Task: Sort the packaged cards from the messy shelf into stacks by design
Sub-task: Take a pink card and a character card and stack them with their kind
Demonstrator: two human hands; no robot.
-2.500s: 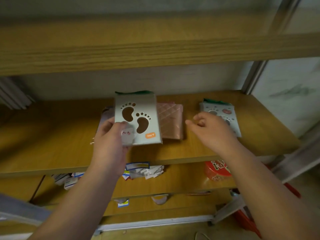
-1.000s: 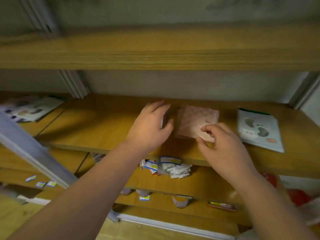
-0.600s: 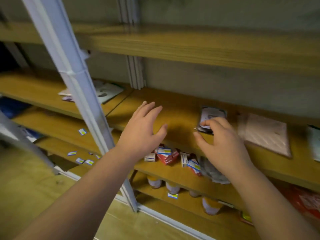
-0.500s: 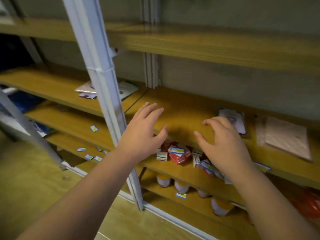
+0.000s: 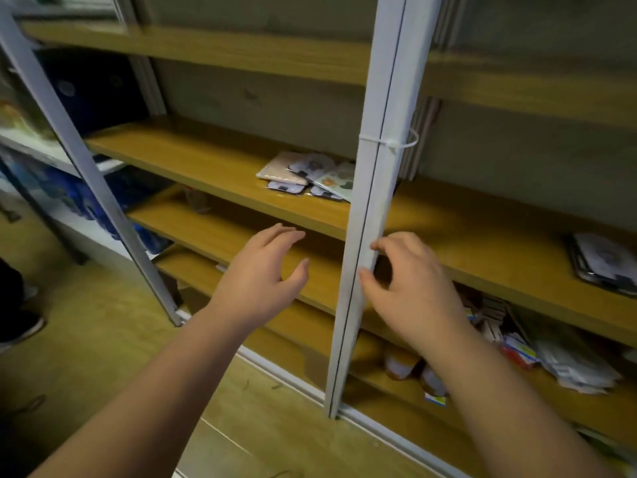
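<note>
A wooden shelf unit [image 5: 220, 174] with several boards is seen across most of the frame, and a pale metal upright [image 5: 372, 201] is set in front of it just right of centre, bound by a white cable tie [image 5: 396, 142] in the upper part. A second, slanted upright [image 5: 79, 160] is seen at the left of the frame, with wood-look floor [image 5: 86, 357] below it. Two bare forearms are stretched forward from the bottom edge. The left hand [image 5: 262, 274] is held in the centre of the frame, in front of a lower board, with fingers spread and relaxed and nothing held. The right hand [image 5: 410, 284] is raised just right of the pale upright, its fingers loosely curved and empty; whether the fingertips touch the upright cannot be told. A messy pile of packaged cards [image 5: 310, 175] is laid on the middle board, above the hands and just left of the upright, the cards overlapping at odd angles. A neater stack of cards [image 5: 603, 262] is placed at the right edge of the frame on the adjoining board. Small packets [image 5: 568, 360] are scattered on a lower board at the lower right.
</note>
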